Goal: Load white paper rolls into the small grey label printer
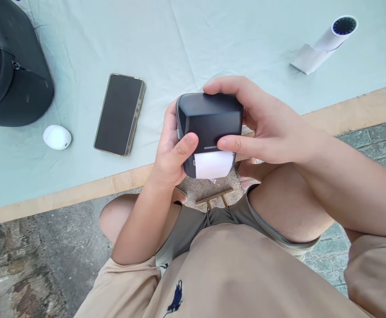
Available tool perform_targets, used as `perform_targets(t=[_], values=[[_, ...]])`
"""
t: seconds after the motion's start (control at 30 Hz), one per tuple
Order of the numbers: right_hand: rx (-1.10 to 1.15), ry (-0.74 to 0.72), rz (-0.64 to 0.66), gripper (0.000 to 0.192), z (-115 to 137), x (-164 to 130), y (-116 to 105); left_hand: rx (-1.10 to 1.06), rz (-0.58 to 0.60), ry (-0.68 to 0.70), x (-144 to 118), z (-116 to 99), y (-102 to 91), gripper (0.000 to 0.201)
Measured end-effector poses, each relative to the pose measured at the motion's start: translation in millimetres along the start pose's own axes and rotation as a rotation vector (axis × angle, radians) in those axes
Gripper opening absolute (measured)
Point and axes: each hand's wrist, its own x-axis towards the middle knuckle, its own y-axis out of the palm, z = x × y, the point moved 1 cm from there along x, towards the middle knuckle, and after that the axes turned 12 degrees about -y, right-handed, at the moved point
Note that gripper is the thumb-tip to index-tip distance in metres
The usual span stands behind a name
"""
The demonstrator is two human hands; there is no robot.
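We grip a dark label printer [209,118] between our left hand [170,152] and right hand [265,123], fingers curled around it. White paper [213,164] sticks out of its slot.

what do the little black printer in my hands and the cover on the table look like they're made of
Label printer: likely matte dark plastic, with smooth moulded rounded corners and a soft sheen; white paper sticks out of its slot. Table cover: pale green woven cloth, judging by its creases and fold lines; a bare wooden edge shows beneath.
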Motion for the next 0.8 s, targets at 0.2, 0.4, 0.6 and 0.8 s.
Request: perform_targets(t=[0.2, 0.4, 0.6, 0.8], values=[[-0.125, -0.047, 0.032, 0.066, 3, 2, -2, -0.021, -0.006, -0.037, -2, -3, 1.7, 0.052], [-0.248, -0.075, 0.033, 0.064, 1, 1, 0, -0.093, -0.008, -0.044, -3, -2, 5.6, 0.053], [-0.274, -0.096, -0.003, 0.055, 2, 1, -3, -0.142, -0.086, -0.061, -2, -6, 13.3, 0.044], [-0.295, -0.157, 0.046, 0.058, 1, 0, -3, -0.121, -0.174, -0.078, -2, -9, 14.5, 0.042]])
